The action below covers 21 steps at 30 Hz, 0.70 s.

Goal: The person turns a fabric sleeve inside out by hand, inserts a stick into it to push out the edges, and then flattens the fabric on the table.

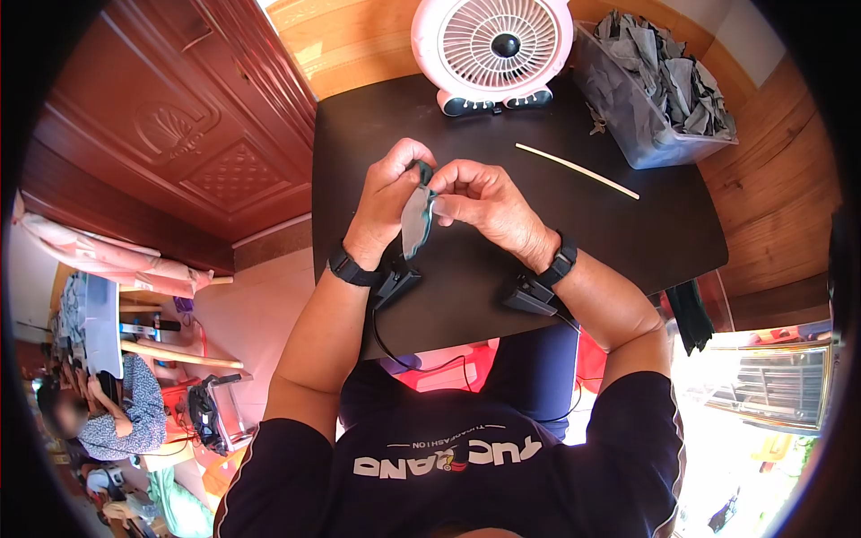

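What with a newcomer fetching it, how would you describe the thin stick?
On the dark table, find the pink fan, then the clear tub of grey scraps. The stick lies on their near side: pale, slender and slightly bowed, unlike either bulky neighbour.

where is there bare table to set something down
Bare table: right, between the pale stick and right hand; far left, between the fan and left hand. Crowded: the far right corner, under the bin of scraps.

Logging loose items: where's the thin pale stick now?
Head view, right side: the thin pale stick lies on the black tabletop, beyond the right hand, in front of the clear plastic bin.
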Motion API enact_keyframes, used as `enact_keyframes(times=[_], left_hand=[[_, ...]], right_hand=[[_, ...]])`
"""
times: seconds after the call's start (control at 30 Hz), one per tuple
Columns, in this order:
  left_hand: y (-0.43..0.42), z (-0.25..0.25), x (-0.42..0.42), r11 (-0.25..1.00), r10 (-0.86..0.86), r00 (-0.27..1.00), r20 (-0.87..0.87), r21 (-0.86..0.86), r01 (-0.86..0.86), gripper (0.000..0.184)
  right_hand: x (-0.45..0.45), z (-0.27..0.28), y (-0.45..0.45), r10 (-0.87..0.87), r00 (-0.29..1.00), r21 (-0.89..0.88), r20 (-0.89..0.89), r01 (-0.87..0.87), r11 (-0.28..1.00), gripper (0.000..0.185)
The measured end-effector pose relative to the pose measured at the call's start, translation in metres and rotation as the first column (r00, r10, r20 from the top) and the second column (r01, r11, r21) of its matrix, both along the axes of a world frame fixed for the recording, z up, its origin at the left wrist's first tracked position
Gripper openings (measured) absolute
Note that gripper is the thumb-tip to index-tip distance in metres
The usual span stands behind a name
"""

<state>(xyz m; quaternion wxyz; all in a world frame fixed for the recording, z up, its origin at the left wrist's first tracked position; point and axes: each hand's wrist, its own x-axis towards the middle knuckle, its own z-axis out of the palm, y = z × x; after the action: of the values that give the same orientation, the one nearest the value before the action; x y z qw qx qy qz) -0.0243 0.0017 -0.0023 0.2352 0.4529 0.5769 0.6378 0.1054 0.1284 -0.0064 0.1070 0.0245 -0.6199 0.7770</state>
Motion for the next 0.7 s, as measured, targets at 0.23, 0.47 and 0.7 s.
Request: enact_keyframes(times=[0.23,0.47,0.7], left_hand=[[0.001,-0.004,-0.009,0.996,-0.037,0.994,-0.101,0.074,0.045,0.020],[0.000,-0.001,0.001,0.996,-0.093,0.988,0.119,0.011,0.093,0.017],[0.004,-0.007,-0.006,0.963,0.010,0.978,0.210,-0.266,0.047,0.018]], right_hand=[[0.002,0.007,0.004,0.260,0.948,-0.053,0.180,-0.255,0.965,0.034],[0.008,0.009,-0.009,0.355,0.934,-0.146,0.031,-0.347,0.927,0.061],[0.005,0.005,0.000,-0.258,0.934,0.765,-0.248,0.352,0.540,0.067]])
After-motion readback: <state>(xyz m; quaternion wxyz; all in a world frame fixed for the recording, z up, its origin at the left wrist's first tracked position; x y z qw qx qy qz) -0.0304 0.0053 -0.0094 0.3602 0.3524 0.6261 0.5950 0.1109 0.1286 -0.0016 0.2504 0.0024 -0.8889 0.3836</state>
